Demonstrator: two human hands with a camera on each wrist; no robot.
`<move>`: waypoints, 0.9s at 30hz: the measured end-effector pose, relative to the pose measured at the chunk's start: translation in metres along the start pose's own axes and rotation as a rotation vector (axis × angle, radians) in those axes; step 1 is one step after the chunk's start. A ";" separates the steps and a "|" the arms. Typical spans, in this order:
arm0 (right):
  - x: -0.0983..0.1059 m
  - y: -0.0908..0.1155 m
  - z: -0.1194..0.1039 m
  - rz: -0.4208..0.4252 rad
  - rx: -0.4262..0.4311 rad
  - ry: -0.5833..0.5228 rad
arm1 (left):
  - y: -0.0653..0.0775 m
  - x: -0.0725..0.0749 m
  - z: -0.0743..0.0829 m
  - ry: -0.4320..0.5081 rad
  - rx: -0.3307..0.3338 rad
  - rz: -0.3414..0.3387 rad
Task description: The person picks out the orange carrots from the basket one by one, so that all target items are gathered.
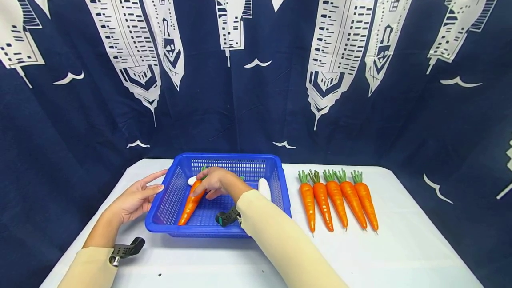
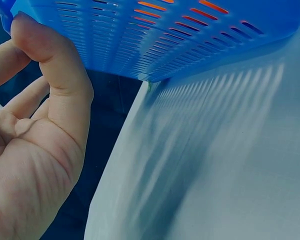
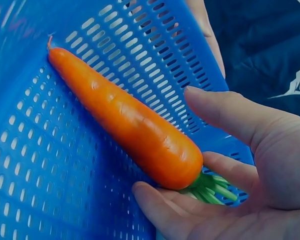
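Observation:
An orange carrot (image 1: 190, 203) with a green top lies slanted inside the blue plastic basket (image 1: 158, 228), along its left side. My right hand (image 1: 216, 181) is inside the basket at the carrot's leafy end. In the right wrist view, the fingers (image 3: 160, 205) lie beside and under the carrot's (image 3: 130, 125) thick end, while the thumb stands apart from it. My left hand (image 1: 134, 199) is at the basket's left rim, fingers extended. Its thumb (image 2: 52, 55) is against the rim in the left wrist view.
Several carrots (image 1: 336, 199) lie in a row on the white table (image 1: 404, 243), right of the basket. Inside the basket are a white elongated object (image 1: 264, 188) and a white rounded one (image 1: 192, 181), partly hidden. A dark blue printed curtain (image 1: 256, 114) hangs behind.

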State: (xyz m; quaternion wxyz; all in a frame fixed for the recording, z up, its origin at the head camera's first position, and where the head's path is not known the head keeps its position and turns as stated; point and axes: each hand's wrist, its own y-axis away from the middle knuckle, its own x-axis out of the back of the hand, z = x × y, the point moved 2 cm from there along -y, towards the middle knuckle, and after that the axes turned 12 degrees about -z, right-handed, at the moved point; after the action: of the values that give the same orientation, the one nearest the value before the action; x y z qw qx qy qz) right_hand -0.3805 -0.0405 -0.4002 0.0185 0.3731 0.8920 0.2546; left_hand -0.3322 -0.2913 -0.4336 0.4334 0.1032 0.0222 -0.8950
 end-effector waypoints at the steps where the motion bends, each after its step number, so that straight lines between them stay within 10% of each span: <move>1: 0.000 -0.001 0.000 0.004 -0.002 -0.001 | 0.000 0.000 0.000 0.002 -0.003 -0.005; 27: -0.003 -0.012 0.003 0.066 0.027 -0.020 | -0.001 -0.001 0.001 -0.022 0.001 0.003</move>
State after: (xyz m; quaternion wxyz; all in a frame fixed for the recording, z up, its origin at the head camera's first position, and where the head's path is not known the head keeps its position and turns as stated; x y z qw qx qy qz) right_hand -0.3855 -0.0479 -0.4087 0.0138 0.4050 0.8823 0.2393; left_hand -0.3320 -0.2900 -0.4322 0.4348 0.0938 0.0169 -0.8955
